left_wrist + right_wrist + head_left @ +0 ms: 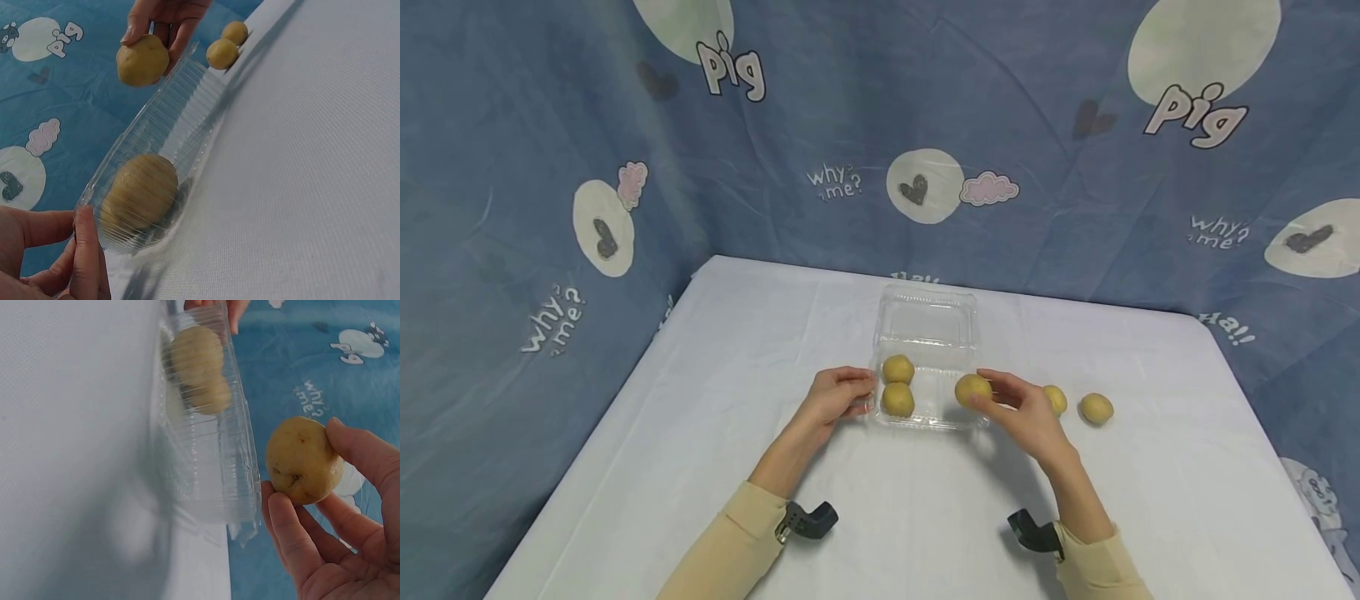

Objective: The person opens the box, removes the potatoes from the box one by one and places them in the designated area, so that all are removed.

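Potato point(973, 391) held above the right side of a transparent container point(934, 398)

By the thumb and fingertips of the right hand point(1022, 408), the potato is pinched to the left of the palm; the fingers are parted only as far as its width, and nothing else is held. Height is judged to be the relation that any movement turns on: the potato is held above the rim at the container's right end, and a gap is shown between the two in both wrist views. As it is nearly round, no strong long axis is shown, so its turn in the fingers is judged to matter little.

Below and to the left of the right hand, open room is left on the container's floor. Beyond that room, next to the left hand point(838, 390), a rear potato point(898, 368) and a front potato point(898, 400) are lined up. The container's left edge is pinched between thumb and fingers there, so the held potato is separated from the left hand by most of the container's width.

Ahead of both hands, the lid point(927, 321) is laid back near the far edge of the desk point(880, 508). To the right of the right hand, a nearer loose potato point(1057, 400) is partly hidden by it, and a farther loose potato point(1097, 409) is seen beyond. The right rim, near the right fingertips, is judged the edge most easily bumped.
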A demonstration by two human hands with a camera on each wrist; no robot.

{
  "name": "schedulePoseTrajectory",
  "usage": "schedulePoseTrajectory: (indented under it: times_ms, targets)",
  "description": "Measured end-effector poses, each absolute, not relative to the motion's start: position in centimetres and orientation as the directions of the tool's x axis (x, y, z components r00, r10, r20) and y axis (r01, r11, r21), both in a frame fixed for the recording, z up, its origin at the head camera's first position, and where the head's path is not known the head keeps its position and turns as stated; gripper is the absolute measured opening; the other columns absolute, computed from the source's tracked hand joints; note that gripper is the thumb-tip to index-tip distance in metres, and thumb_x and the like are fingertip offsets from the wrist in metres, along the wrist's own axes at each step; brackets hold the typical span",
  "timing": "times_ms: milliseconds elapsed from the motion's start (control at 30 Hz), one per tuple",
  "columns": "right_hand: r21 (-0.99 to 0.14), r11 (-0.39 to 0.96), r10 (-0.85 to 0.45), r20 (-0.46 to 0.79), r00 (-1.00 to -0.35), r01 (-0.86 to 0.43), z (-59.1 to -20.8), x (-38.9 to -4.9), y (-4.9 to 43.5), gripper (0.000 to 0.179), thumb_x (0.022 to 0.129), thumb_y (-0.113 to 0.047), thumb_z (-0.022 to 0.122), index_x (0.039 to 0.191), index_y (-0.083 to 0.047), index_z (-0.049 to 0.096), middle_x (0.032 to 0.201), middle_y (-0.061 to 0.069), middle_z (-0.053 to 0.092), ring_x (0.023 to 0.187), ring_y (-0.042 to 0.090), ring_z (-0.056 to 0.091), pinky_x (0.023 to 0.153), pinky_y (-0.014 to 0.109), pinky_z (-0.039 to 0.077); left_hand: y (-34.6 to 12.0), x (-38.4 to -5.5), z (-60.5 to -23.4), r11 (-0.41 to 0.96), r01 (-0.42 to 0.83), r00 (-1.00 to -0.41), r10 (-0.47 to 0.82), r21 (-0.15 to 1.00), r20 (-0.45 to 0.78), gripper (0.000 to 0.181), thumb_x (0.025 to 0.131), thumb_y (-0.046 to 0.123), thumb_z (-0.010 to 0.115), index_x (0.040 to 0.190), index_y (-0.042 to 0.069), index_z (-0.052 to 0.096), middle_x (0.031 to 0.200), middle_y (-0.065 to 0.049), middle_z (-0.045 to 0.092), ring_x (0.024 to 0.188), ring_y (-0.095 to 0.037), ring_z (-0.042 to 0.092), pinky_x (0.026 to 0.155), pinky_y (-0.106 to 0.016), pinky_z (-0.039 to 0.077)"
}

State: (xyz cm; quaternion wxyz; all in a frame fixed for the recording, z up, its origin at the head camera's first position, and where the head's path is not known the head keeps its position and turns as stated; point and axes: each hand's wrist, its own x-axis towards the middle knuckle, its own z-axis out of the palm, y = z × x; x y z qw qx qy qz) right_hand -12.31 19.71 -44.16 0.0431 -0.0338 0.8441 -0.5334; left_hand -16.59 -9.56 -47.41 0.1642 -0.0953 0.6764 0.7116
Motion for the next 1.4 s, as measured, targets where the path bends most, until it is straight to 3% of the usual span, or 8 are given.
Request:
schedulePoseTrajectory:
  times_ms: [267,633,1000,1400]
  targets:
    - [-0.911,0.412,-0.098,-0.044,-0.994,0.0,-44.2,-11.8,20.2,0.052,0.087,-0.033,0.076,0.132,-0.01,0.061,0.127,0.011,0.062,0.116,0.029,0.058,0.091,0.039,0.051,-9.7,-16.3,-46.3,-0.015,-0.385,-0.915,0.135,0.923,-0.38,0.031,0.094,0.007,0.065,0.121,-0.009,0.06,0.103,-0.017,0.065,0.08,-0.013,0.061,0.068,-0.025,0.056]
    - [-0.916,0.4,-0.078,-0.064,-0.995,0.027,-43.8,-10.9,20.6,0.054,0.087,-0.034,0.076,0.133,-0.011,0.06,0.128,0.009,0.061,0.116,0.027,0.058,0.086,0.024,0.05,-9.6,-16.7,-47.4,-0.04,-0.373,-0.924,0.109,0.927,-0.367,0.028,0.092,0.009,0.069,0.116,-0.004,0.064,0.096,-0.011,0.066,0.078,-0.013,0.062,0.065,-0.022,0.056]
    - [-0.918,0.395,-0.054,-0.059,-0.997,0.033,-44.0,-10.2,21.4,0.055,0.088,-0.032,0.076,0.134,-0.01,0.059,0.131,0.01,0.058,0.116,0.026,0.057,0.087,0.022,0.049,-9.7,-16.8,-47.7,-0.041,-0.381,-0.919,0.127,0.924,-0.373,0.032,0.094,0.01,0.066,0.121,-0.006,0.061,0.101,-0.013,0.066,0.079,-0.012,0.061,0.066,-0.024,0.056]
    - [-0.902,0.425,0.002,-0.088,-0.996,0.08,-44.3,-9.7,22.2,0.057,0.086,-0.037,0.076,0.134,-0.012,0.06,0.129,0.01,0.058,0.115,0.027,0.058,0.084,0.021,0.051,-9.6,-16.6,-47.6,-0.044,-0.366,-0.927,0.098,0.929,-0.361,0.026,0.092,0.01,0.069,0.114,-0.004,0.065,0.095,-0.011,0.066,0.077,-0.013,0.063,0.063,-0.023,0.056]
